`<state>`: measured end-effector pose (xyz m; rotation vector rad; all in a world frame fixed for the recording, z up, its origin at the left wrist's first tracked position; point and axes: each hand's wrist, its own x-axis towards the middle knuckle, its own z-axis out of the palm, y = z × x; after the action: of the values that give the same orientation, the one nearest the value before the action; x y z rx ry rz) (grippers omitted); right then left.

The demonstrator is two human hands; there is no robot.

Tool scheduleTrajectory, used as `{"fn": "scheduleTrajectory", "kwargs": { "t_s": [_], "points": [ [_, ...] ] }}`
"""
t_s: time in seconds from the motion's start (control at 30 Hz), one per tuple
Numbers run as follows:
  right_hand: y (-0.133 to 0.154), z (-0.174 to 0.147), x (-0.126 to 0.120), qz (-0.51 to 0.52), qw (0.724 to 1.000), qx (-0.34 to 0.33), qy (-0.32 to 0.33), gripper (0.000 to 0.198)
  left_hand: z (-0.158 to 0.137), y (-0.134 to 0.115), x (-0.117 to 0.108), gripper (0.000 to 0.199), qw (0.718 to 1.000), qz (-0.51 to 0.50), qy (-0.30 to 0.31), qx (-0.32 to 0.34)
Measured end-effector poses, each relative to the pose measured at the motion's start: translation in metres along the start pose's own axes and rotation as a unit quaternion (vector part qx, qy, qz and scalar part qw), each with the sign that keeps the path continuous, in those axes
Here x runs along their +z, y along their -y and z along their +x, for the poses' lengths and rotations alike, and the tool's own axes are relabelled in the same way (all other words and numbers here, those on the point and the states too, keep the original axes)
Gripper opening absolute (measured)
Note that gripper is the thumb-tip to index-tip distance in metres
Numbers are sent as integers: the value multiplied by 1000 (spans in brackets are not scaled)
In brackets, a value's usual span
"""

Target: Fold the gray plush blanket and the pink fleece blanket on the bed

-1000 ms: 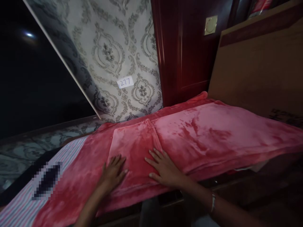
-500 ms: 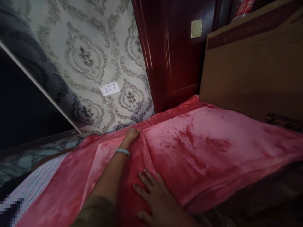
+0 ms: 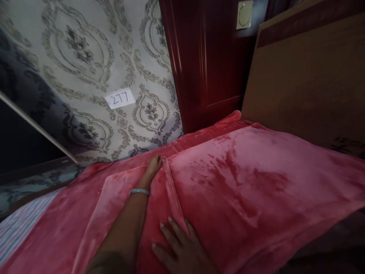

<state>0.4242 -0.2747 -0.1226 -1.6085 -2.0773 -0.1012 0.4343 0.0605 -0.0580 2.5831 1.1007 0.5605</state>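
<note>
A plush pink-red blanket (image 3: 216,175) with darker red smudges lies folded across the surface before me. My left hand (image 3: 154,166), with a pale bangle on its wrist, is closed on the far corner of the blanket's folded edge. From there the raised edge runs down toward my right hand (image 3: 182,245). That hand rests palm down on the blanket with its fingers spread, beside the near end of the edge. The bottom of the frame cuts off part of my right hand.
A large cardboard box (image 3: 308,83) stands behind the blanket at the right. Patterned wallpaper (image 3: 80,49) with a paper label (image 3: 120,98) reading 277 and a dark red door panel (image 3: 205,57) rise at the back. Striped cloth (image 3: 25,220) shows at the left.
The view has shifted closer to the wall. My left hand stays closed at the blanket's folded edge, which now stands up more as a ridge. My right hand stays spread on the blanket, lower in view.
</note>
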Motion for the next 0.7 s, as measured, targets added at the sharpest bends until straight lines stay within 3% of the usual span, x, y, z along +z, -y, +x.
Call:
{"fn": "scheduleTrajectory", "kwargs": {
  "t_s": [0.2,0.43,0.57,0.7],
  "points": [
    [-2,-1,-20,16,999,-4,30,48,3,0,0,20,999,-38,15,19],
    [-4,5,-41,82,991,0,103,73,4,-7,-7,24,999,-3,-30,-11],
    [-3,4,-43,98,987,19,128,70,3,-7,-1,21,1000,12,9,-13],
    [0,5,-68,135,976,38,166,71,5,-9,-8,25,999,13,50,-1]
  ]
}}
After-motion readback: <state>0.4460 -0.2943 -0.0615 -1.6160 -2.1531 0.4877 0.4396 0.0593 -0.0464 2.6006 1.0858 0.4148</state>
